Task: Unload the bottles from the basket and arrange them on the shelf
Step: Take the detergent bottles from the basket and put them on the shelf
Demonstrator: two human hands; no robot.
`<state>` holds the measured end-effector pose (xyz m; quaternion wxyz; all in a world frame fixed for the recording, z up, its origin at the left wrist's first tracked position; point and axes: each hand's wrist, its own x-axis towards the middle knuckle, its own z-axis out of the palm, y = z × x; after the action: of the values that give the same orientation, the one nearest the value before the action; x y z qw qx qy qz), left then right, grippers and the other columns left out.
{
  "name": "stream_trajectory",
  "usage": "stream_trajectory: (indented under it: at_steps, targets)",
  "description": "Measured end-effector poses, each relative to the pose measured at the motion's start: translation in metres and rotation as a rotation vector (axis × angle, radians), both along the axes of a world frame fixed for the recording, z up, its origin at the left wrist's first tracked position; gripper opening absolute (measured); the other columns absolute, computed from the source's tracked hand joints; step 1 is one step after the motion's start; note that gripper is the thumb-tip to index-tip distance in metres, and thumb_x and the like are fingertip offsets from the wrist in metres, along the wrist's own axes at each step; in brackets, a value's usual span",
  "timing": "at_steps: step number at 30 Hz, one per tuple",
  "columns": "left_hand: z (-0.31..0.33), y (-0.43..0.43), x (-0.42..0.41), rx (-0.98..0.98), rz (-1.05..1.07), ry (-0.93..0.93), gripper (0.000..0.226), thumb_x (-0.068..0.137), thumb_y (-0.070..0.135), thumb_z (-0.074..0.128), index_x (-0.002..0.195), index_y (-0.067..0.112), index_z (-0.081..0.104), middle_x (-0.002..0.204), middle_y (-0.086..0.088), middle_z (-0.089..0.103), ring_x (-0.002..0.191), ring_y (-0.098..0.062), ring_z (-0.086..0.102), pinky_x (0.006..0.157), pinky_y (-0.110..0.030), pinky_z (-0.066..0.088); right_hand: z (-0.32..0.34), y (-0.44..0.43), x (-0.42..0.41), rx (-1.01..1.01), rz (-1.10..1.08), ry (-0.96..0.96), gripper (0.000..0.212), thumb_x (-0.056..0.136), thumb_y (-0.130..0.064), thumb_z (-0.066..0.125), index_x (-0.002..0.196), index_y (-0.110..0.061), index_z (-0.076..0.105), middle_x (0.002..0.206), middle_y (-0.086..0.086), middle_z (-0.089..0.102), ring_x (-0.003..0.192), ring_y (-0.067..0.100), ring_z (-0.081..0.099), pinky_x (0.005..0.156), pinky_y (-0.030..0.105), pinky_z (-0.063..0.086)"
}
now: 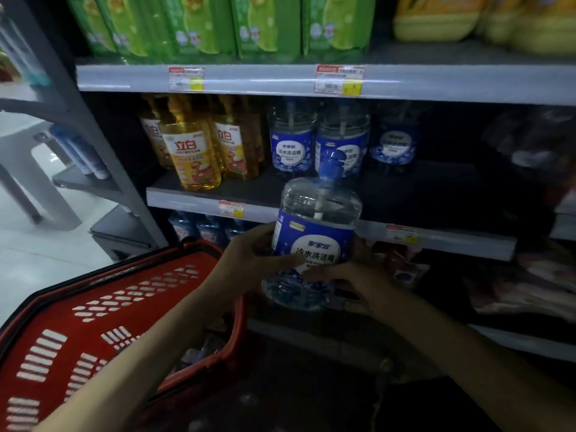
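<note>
Head view: bottle [318,219] between left hand [249,258], right hand [350,275]; fingers [288,260] curled round label.

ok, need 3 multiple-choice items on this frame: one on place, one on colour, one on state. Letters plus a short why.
1. Where is the red basket relative to the held bottle?
A) below and to its left
B) above and to its right
C) on the top shelf

2. What colour is the held bottle's pump cap?
A) red
B) blue
C) green

3. How is the held bottle supported?
A) standing alone on a shelf
B) lying in the basket
C) in the grip of both the left hand and the right hand

Answers:
1 A, the basket sits low at the left and the bottle is higher and further right.
2 B, the cap is plainly blue.
3 C, fingers of both hands wrap the lower part of the bottle.
</note>
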<state>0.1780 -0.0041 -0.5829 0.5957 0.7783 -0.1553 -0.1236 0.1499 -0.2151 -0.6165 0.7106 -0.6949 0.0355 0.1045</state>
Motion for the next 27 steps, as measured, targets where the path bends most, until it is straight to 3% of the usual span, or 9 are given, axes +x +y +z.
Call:
stream_trajectory:
  at_steps: [4, 6, 8, 10, 14, 18, 20, 23, 27]
  targets:
    - [0.006, -0.036, 0.021, 0.043, -0.014, -0.079, 0.046, 0.076, 0.023, 0.085, 0.119, 0.025, 0.068, 0.107, 0.009, 0.078, 0.098, -0.007, 0.074, 0.076, -0.022, 0.061, 0.007, -0.038, 0.016, 0.022, -0.093, -0.088, 0.087, 0.056, 0.005, 0.093, 0.132, -0.023, 0.059, 0.115, -0.002, 0.077, 0.106, 0.018, 0.074, 0.085, 0.039, 0.063]
    - [0.007, -0.056, 0.032, 0.047, -0.014, -0.110, 0.045, 0.076, 0.022, 0.087, 0.118, 0.025, 0.070, 0.105, 0.010, 0.077, 0.096, -0.004, 0.074, 0.074, -0.020, 0.060, 0.009, -0.055, 0.023, -0.021, -0.144, -0.092, 0.096, 0.052, -0.002, 0.098, 0.135, -0.024, 0.058, 0.118, -0.003, 0.076, 0.108, 0.020, 0.073, 0.088, 0.044, 0.062]
    - [0.007, -0.076, 0.043, 0.049, 0.003, -0.137, 0.047, 0.074, 0.028, 0.090, 0.118, 0.023, 0.072, 0.108, 0.009, 0.077, 0.097, -0.006, 0.074, 0.079, -0.027, 0.062, 0.011, -0.070, 0.030, -0.073, -0.192, -0.114, 0.103, 0.048, -0.011, 0.102, 0.139, -0.027, 0.055, 0.121, -0.005, 0.074, 0.109, 0.017, 0.072, 0.089, 0.044, 0.062]
    - [0.009, -0.094, 0.054, 0.030, 0.005, -0.129, 0.050, 0.072, 0.028, 0.091, 0.118, 0.021, 0.074, 0.109, 0.008, 0.078, 0.098, -0.008, 0.075, 0.085, -0.033, 0.062, 0.015, -0.087, 0.038, -0.115, -0.230, -0.143, 0.103, 0.050, -0.013, 0.102, 0.141, -0.027, 0.054, 0.121, -0.006, 0.073, 0.106, 0.014, 0.072, 0.088, 0.041, 0.063]
    - [0.012, -0.125, 0.074, -0.040, -0.018, -0.099, 0.047, 0.072, 0.015, 0.090, 0.116, 0.015, 0.074, 0.107, 0.003, 0.079, 0.097, -0.011, 0.076, 0.081, -0.027, 0.062, 0.019, -0.117, 0.053, -0.143, -0.274, -0.189, 0.099, 0.054, -0.011, 0.100, 0.141, -0.024, 0.055, 0.122, -0.005, 0.074, 0.105, 0.013, 0.073, 0.089, 0.041, 0.062]
    - [0.004, -0.150, 0.096, -0.057, -0.028, -0.108, 0.052, 0.070, 0.009, 0.089, 0.119, 0.007, 0.072, 0.113, -0.003, 0.077, 0.100, -0.013, 0.075, 0.084, -0.031, 0.063, 0.016, -0.140, 0.067, -0.191, -0.286, -0.212, 0.097, 0.055, -0.009, 0.100, 0.140, -0.024, 0.056, 0.122, -0.006, 0.073, 0.102, 0.008, 0.073, 0.084, 0.033, 0.063]
    - [0.002, -0.159, 0.104, -0.077, -0.027, -0.116, 0.053, 0.067, 0.014, 0.087, 0.117, 0.009, 0.072, 0.109, 0.002, 0.077, 0.099, -0.009, 0.075, 0.081, -0.026, 0.062, 0.014, -0.147, 0.075, -0.184, -0.298, -0.229, 0.096, 0.057, -0.010, 0.099, 0.140, -0.025, 0.056, 0.122, -0.007, 0.072, 0.102, 0.007, 0.072, 0.083, 0.031, 0.063]
    - [0.004, -0.168, 0.121, -0.112, -0.027, -0.094, 0.044, 0.072, 0.004, 0.086, 0.113, 0.012, 0.073, 0.101, 0.009, 0.077, 0.094, -0.006, 0.075, 0.076, -0.019, 0.059, 0.015, -0.154, 0.089, -0.183, -0.303, -0.270, 0.092, 0.060, -0.012, 0.098, 0.141, -0.026, 0.056, 0.121, -0.011, 0.071, 0.100, 0.002, 0.071, 0.081, 0.027, 0.063]
    - [0.001, -0.185, 0.140, -0.134, -0.012, -0.109, 0.053, 0.069, 0.003, 0.088, 0.119, 0.009, 0.072, 0.109, 0.000, 0.077, 0.099, -0.012, 0.076, 0.081, -0.028, 0.062, 0.013, -0.164, 0.106, -0.214, -0.353, -0.330, 0.093, 0.062, -0.011, 0.097, 0.142, -0.024, 0.052, 0.120, -0.014, 0.068, 0.097, -0.009, 0.068, 0.075, 0.017, 0.060]
